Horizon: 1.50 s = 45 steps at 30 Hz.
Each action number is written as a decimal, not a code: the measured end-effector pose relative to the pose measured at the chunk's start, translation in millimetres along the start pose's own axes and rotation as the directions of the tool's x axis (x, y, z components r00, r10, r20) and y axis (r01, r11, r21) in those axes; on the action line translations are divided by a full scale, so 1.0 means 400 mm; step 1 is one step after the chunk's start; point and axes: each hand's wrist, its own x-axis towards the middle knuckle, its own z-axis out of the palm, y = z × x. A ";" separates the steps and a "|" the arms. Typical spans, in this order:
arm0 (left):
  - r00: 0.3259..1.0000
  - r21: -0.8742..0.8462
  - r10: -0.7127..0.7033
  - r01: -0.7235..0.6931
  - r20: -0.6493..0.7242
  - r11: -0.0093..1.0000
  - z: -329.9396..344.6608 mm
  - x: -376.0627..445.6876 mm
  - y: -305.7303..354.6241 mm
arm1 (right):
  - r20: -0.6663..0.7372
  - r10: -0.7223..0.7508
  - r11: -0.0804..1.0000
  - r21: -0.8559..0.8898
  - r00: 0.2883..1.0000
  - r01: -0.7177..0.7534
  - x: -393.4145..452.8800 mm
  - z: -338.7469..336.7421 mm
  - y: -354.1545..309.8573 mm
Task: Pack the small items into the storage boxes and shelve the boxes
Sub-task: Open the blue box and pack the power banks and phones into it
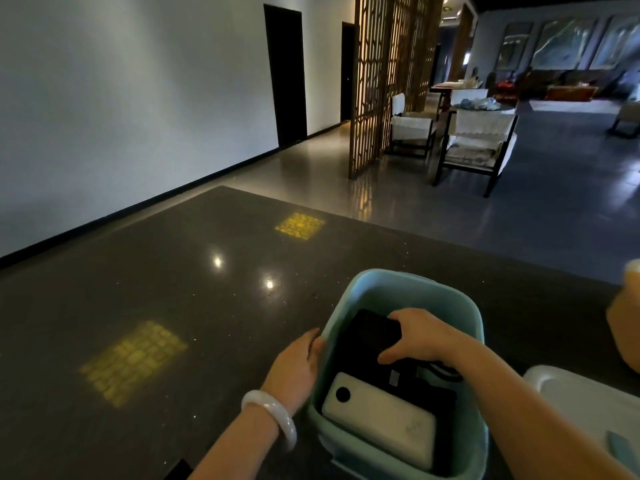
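Note:
A teal storage box (408, 289) stands on the dark counter (173, 323) in front of me. Inside it lie a white power bank (384, 424) near me and a black flat device (367, 337) farther in, with a black cable beside them. My right hand (419, 337) reaches into the box and grips the black device by its right edge. My left hand (298, 365), with a white bangle at the wrist, rests against the outside of the box's left wall, fingers at the rim.
A white box or lid (588, 400) lies at the right edge of the counter, with an orange object (623, 327) behind it. Beyond the counter are a wooden lattice screen (384, 81), chairs (474, 147) and open floor.

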 end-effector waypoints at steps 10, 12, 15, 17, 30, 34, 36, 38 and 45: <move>0.999 -0.166 -0.012 0.005 -0.045 0.986 0.023 0.005 -0.023 | 0.106 -0.008 0.999 -0.035 0.994 0.011 0.030 0.066 0.020; 0.999 -0.152 0.002 -0.009 -0.047 0.988 0.024 0.010 -0.026 | 0.122 0.011 1.000 -0.004 0.993 -0.010 0.032 0.063 0.027; 0.999 -0.149 0.004 -0.009 -0.037 0.989 0.024 0.015 -0.030 | 0.137 0.043 0.990 0.124 0.990 -0.060 0.040 0.058 0.030; 0.999 -0.145 0.001 -0.006 -0.037 0.989 0.023 0.016 -0.029 | 0.147 0.072 0.985 0.142 0.987 -0.093 0.048 0.056 0.027; 0.999 -0.124 -0.010 0.004 -0.046 0.992 0.024 0.018 -0.032 | 0.210 0.102 0.976 0.167 0.972 -0.138 0.043 0.059 0.018; 0.999 -0.126 -0.015 0.010 -0.033 0.992 0.025 0.019 -0.034 | 0.221 0.089 0.983 0.137 0.971 -0.121 0.037 0.053 0.007; 1.000 -0.138 -0.018 0.015 -0.019 0.990 0.024 0.019 -0.034 | 0.231 0.091 0.981 0.146 0.969 -0.127 0.033 0.050 0.002; 1.000 -0.151 -0.021 0.020 -0.010 0.988 0.022 0.019 -0.034 | 0.239 0.094 0.979 0.152 0.966 -0.133 0.029 0.047 -0.001; 0.999 -0.127 -0.028 0.026 -0.015 0.992 0.026 0.023 -0.040 | 0.264 0.123 0.968 0.180 0.957 -0.174 0.030 0.048 -0.002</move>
